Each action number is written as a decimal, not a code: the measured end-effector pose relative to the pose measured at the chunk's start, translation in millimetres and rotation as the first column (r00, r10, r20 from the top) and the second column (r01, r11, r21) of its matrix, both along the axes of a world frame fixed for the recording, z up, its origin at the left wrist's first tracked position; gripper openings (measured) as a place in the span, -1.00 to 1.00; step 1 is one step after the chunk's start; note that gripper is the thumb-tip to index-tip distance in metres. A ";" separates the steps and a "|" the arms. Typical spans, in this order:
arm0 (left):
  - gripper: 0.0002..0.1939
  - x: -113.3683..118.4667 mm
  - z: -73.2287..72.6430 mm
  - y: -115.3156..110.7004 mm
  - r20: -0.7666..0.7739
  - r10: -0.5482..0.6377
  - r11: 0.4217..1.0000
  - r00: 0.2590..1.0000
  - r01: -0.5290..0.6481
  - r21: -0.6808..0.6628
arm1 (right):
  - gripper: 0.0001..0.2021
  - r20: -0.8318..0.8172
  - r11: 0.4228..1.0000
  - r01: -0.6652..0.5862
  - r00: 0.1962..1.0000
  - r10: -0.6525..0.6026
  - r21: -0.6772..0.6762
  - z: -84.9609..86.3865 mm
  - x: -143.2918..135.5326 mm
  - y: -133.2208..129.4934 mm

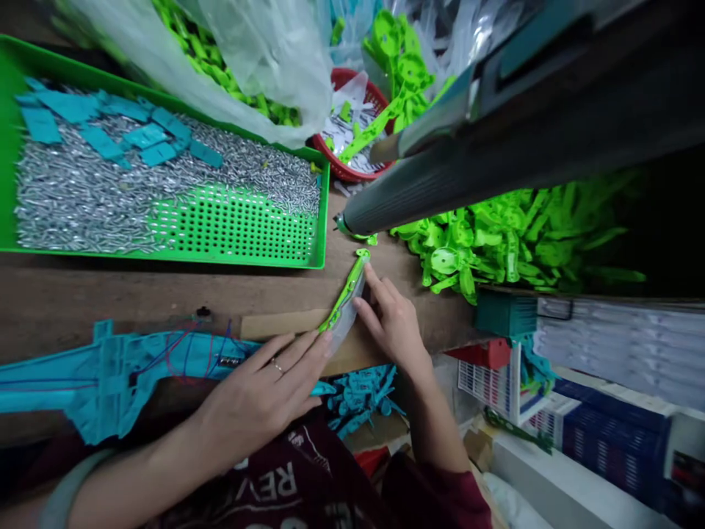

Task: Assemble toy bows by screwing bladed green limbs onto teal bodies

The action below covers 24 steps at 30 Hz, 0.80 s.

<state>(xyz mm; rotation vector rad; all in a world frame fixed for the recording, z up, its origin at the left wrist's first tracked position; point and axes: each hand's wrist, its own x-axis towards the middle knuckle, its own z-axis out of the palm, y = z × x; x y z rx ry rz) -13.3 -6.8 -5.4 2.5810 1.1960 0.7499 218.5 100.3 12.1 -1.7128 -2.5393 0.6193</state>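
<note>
A long, thin bright green plastic part [346, 294] lies slanted over the table edge, with a translucent strip [346, 317] along its right side. My left hand [269, 389], a ring on one finger, has its fingers laid together over the part's lower end, which they hide. My right hand [393, 323] holds the upper half, index fingertip near the top and thumb against the strip. To the left, partly behind my left hand, rests a large blue plastic housing [110, 375] with red and blue wires. Just above the green part points a dark power screwdriver-like tool [396, 191].
A green perforated tray [236, 228] holds metal pins and blue pieces. Behind it are a plastic bag [264, 59] of green parts and a red basket [352, 173]. Green parts [496, 242] are heaped at right; blue parts [363, 397] lie below the table edge [452, 334].
</note>
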 end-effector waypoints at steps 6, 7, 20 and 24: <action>-0.68 -31.9 -7.3 -24.1 -0.038 -0.039 0.998 0.999 0.041 0.054 | -0.58 -0.146 0.940 0.027 0.989 0.024 0.339 -7.1 -6.7 -24.7; -0.66 -36.2 -8.1 -24.7 -0.054 -0.053 0.997 0.997 0.056 0.054 | -0.61 -0.197 0.909 0.009 0.977 0.081 0.417 -5.5 -10.1 -33.4; -0.58 -26.4 -11.8 -7.7 -0.166 -0.071 0.982 0.983 0.098 0.160 | -0.70 -0.172 0.871 -0.336 0.893 0.415 0.357 6.2 -21.2 -77.4; -0.60 -28.6 -18.1 1.7 -0.105 -0.086 0.968 0.991 0.108 0.227 | -0.81 -0.177 0.922 -0.075 0.972 0.152 0.381 47.0 17.6 2.9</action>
